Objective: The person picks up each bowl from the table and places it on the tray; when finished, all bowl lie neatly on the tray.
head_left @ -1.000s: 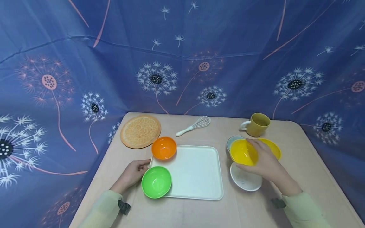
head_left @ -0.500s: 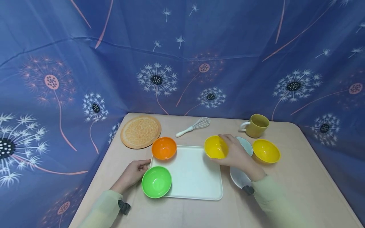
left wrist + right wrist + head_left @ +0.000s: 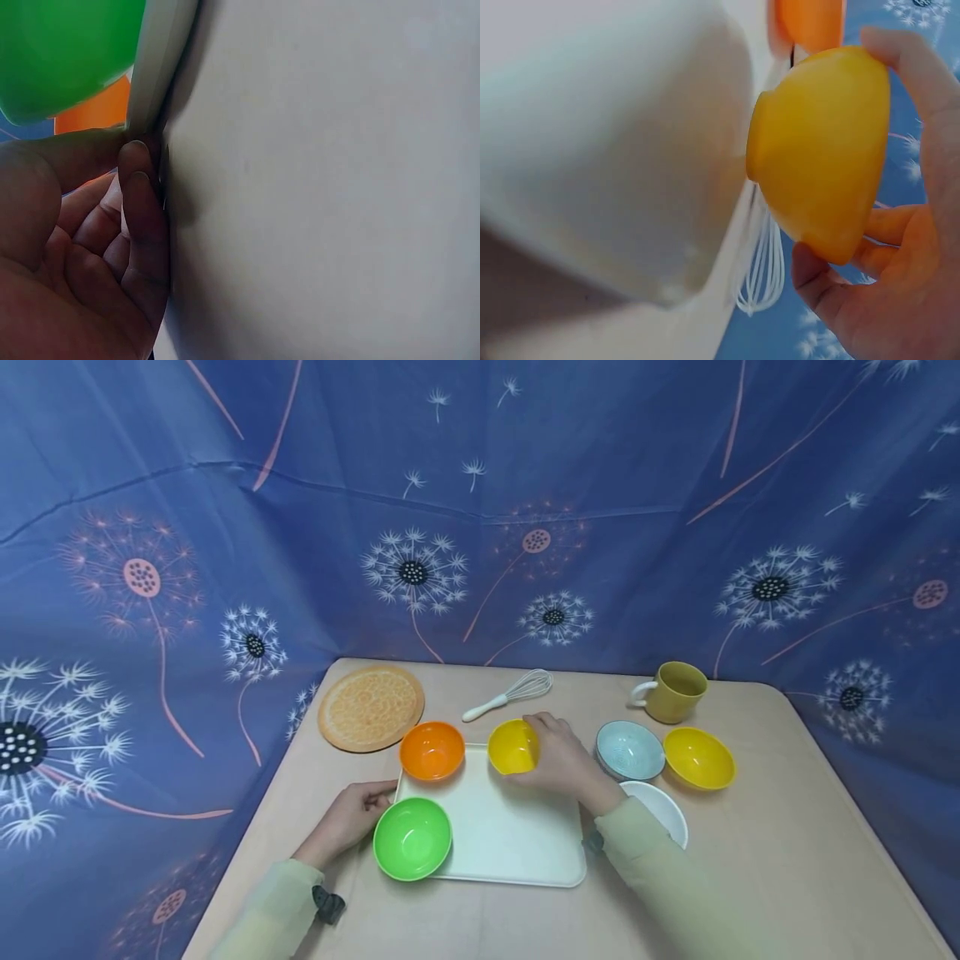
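Observation:
My right hand [image 3: 561,758] grips a small yellow bowl [image 3: 513,747] by its rim, over the back of the white tray [image 3: 517,835]. In the right wrist view the yellow bowl [image 3: 821,150] is upright, its foot close to the tray; I cannot tell whether they touch. My left hand [image 3: 347,820] pinches the tray's left edge between thumb and curled fingers, partly hidden behind the rim in the left wrist view. An orange bowl [image 3: 432,750] sits at the tray's back left corner. A green bowl [image 3: 412,839] overlaps its front left corner.
Right of the tray stand a light blue bowl [image 3: 630,750], a second yellow bowl [image 3: 700,758] and a white bowl [image 3: 663,810] partly behind the right sleeve. Behind are a mustard mug [image 3: 677,692], a whisk [image 3: 510,693] and a round pizza-patterned board [image 3: 371,707].
My right hand has carried the yellow bowl leftward from above the bowls on the right to over the tray. The left hand stays at the tray's edge.

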`<state>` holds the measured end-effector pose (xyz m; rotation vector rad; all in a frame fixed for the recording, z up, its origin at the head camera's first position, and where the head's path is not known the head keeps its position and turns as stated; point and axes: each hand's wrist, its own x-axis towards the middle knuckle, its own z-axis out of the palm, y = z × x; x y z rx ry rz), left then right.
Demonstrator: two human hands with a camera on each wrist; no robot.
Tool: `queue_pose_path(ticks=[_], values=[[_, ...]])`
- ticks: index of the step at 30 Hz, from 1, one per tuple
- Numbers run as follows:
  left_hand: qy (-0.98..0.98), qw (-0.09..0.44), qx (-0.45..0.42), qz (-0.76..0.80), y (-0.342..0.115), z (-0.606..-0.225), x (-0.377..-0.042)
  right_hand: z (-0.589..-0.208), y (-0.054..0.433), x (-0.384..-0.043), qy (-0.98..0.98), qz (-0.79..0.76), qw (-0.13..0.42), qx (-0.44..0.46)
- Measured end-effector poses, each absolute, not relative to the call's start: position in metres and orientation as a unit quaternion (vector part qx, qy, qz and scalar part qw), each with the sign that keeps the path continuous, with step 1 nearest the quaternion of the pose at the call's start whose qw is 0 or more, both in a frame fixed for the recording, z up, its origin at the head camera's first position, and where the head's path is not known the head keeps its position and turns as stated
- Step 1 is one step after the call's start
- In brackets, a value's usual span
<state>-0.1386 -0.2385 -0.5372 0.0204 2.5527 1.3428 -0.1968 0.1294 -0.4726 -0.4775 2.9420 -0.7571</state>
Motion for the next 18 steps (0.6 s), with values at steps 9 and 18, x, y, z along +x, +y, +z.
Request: queue_pose_path(ticks=[9,18], values=[[0.877,0.124,0.007,0.465,-0.238,-0.537,-0.138,-0.493,0.106,-0.205,0.953,-0.252,0.039,-0.165],[0.878,0.125,0.001,0.462,-0.237,-0.535,-0.138,-0.498,0.098,-0.205,0.95,-0.256,0.047,-0.171]])
